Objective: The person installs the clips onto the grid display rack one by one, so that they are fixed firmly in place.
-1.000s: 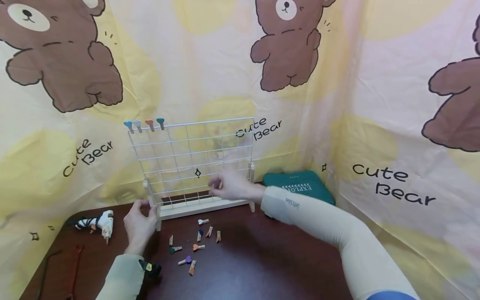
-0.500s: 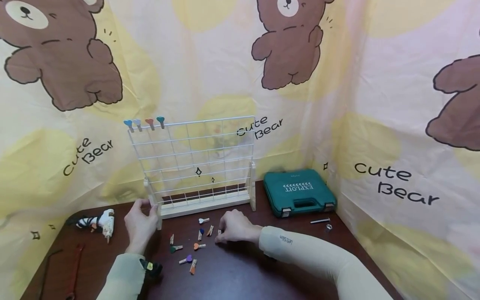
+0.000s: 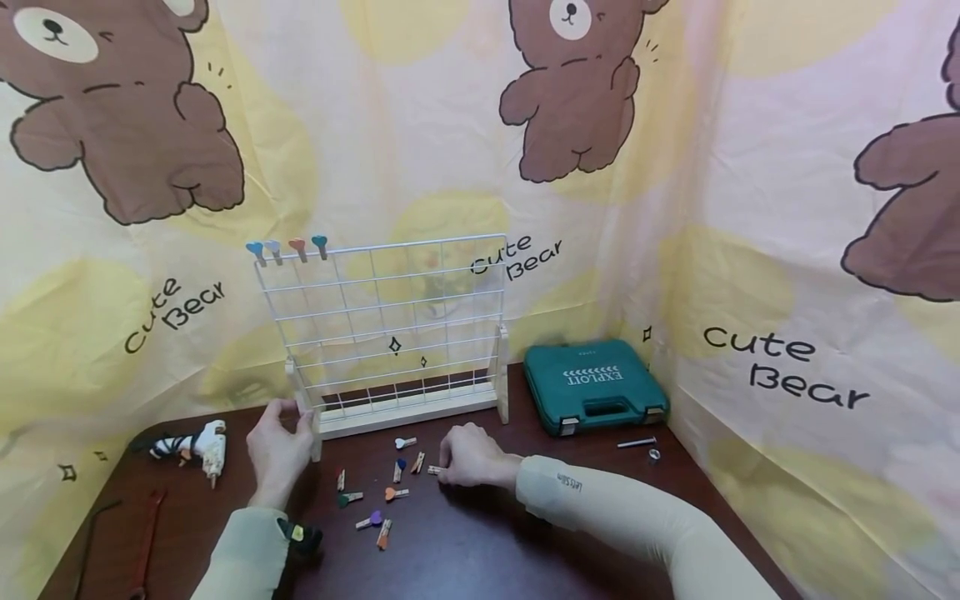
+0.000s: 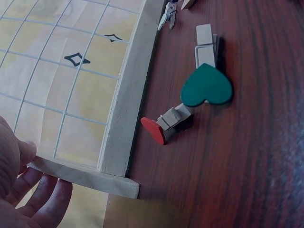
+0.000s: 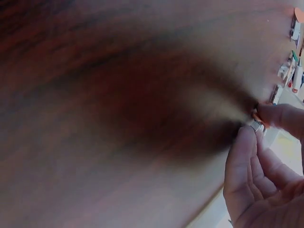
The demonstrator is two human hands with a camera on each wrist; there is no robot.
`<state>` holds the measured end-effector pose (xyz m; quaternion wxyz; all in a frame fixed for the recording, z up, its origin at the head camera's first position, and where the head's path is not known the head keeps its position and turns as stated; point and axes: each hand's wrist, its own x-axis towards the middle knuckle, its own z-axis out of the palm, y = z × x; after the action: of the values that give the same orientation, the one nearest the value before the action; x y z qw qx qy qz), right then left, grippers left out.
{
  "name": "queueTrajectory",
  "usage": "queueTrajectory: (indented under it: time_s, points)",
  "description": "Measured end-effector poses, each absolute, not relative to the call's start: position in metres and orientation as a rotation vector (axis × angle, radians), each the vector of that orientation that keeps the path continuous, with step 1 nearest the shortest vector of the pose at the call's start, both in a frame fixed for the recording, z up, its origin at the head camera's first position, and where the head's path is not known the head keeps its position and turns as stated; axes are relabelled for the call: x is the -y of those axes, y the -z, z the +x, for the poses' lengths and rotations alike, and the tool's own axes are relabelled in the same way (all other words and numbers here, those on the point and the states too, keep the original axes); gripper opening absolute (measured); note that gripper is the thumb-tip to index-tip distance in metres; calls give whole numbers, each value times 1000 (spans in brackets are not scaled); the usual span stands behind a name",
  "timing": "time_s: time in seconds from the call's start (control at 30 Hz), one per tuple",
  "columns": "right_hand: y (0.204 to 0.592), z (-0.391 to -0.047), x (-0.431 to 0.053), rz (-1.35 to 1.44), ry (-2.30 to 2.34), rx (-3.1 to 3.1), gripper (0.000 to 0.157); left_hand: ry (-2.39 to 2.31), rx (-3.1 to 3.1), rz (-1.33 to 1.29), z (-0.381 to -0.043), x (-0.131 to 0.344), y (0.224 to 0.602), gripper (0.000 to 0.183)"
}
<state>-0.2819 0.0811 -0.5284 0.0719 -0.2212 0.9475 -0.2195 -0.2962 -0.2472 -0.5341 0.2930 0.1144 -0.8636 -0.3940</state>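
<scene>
A white wire grid (image 3: 393, 317) stands upright in a wooden base, with several heart-topped clothespins (image 3: 298, 248) clipped at the left of its top edge. My left hand (image 3: 281, 446) grips the left wooden upright (image 4: 88, 178), thumb on one side and fingers on the other. On the table my right hand (image 3: 474, 455) pinches a small wooden clothespin (image 3: 434, 471) between thumb and fingers; the fingers hide most of it. Near it lie loose clothespins: a white heart one (image 3: 406, 443), an orange heart one (image 3: 396, 494), a green heart one (image 4: 206, 85), a red heart one (image 4: 153, 130) and others.
A green tool case (image 3: 592, 383) stands to the right of the grid, with a bolt (image 3: 636, 442) and a nut (image 3: 655, 455) in front. A white glue gun (image 3: 210, 450) and a red wrench (image 3: 150, 533) lie at the left. A bear-print curtain surrounds the table.
My right hand has come down from in front of the grid to the table. The clothespin there has turned sideways in its fingers. My left hand stays at the upright.
</scene>
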Motion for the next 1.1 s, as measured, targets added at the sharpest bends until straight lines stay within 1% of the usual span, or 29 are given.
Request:
queueTrajectory:
  time_s: [0.1, 0.17, 0.3, 0.37, 0.53, 0.6, 0.73, 0.8, 0.97, 1.1]
  points:
    - [518, -286, -83, -684, 674, -2852, 20, 1045, 2304, 304, -296, 247, 533, 20]
    - [504, -291, -85, -736, 712, -2863, 17, 1050, 2310, 312, -296, 248, 533, 20]
    - [463, -303, -84, -918, 820, -2892, 9, 1067, 2324, 329, -296, 250, 534, 22]
    - [438, -307, -83, -949, 900, -2860, 4, 1065, 2330, 328, -296, 250, 535, 22]
    - [369, -321, -76, -926, 1120, -2775, 20, 1042, 2325, 301, -297, 250, 536, 18]
    - [339, -329, -70, -1013, 1154, -2827, 21, 1040, 2323, 295, -296, 249, 534, 18]
    - [283, -342, -55, -1225, 1084, -3029, 16, 1041, 2333, 308, -295, 248, 531, 20]
    - [260, -347, -45, -1259, 1073, -3063, 16, 1042, 2338, 319, -295, 249, 531, 20]
    - [216, -357, -17, -1287, 1044, -3094, 14, 1047, 2346, 321, -295, 247, 530, 20]
    - [201, -366, 5, -1216, 1014, -3124, 13, 1051, 2346, 310, -295, 248, 531, 20]
